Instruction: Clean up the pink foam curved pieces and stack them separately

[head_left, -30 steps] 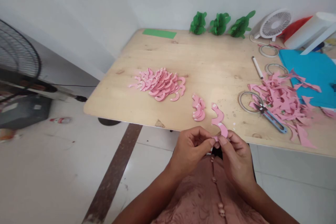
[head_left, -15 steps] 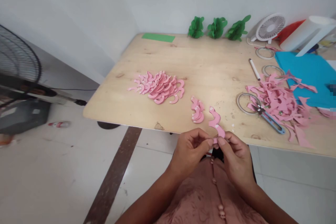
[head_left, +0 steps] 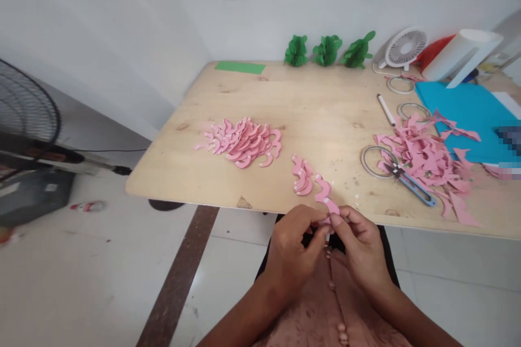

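Clamping a wavy pink strip (head_left: 326, 191) in the right hand (head_left: 361, 243), touching its near end with the left hand (head_left: 293, 241) — cannot tell whether pinched there; holding it over the table edge (head_left: 260, 207), pointing its long axis forward and slightly left — beside a small pink pile (head_left: 303, 183)

white wall (head_left: 252, 16) | pale tiled floor (head_left: 101, 271), dark strip (head_left: 179, 271) | wooden table (head_left: 175, 173)

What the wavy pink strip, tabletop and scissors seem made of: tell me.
Pink strip: likely paper or thin card, matte; flat color, crisp cut edges. Tabletop: pale wood or wood-look laminate, fairly smooth; knots and stains show. Scissors: handles probably plastic, being evenly blue; blades perhaps metal, but dark and too small to be sure.
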A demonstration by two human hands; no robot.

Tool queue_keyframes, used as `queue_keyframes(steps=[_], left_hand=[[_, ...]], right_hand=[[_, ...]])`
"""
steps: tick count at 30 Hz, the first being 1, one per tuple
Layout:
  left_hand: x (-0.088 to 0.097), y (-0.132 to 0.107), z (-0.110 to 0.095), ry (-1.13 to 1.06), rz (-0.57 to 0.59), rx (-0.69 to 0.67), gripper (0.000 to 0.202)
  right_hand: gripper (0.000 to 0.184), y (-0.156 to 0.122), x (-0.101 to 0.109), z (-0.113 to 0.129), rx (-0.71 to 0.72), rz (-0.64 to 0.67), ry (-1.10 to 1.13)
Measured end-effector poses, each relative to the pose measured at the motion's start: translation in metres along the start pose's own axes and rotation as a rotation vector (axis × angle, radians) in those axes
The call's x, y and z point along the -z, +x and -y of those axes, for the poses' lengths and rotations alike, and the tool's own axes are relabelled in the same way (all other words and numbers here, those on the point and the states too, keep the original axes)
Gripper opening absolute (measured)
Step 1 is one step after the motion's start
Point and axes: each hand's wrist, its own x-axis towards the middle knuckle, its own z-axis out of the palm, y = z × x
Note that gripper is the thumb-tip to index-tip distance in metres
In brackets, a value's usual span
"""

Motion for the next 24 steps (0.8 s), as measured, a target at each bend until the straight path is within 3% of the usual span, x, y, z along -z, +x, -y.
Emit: queue_keyframes(steps=[4, 10, 17, 24], left_hand=[[0.0, 0.0, 0.003, 0.047, -0.005, -0.049, 0.009], [0.002, 0.001, 0.001, -0.063, 0.043, 0.07, 0.007], [0.001, 0.008, 0.0, -0.457, 0.042, 0.456, 0.012], [-0.008, 0.012, 0.006, -0.725, -0.004, 0.617, 0.019]], right_hand=[[0.022, -0.002, 0.002, -0.002, 0.019, -0.014, -0.025], [0.02, -0.003, 0.006, -0.005, 0.108, -0.018, -0.214], [0.011, 0.001, 0.008, -0.004, 0.544, -0.046, -0.582], [0.012, 0.007, 0.01, -0.005, 0.804, -0.07, -0.845]])
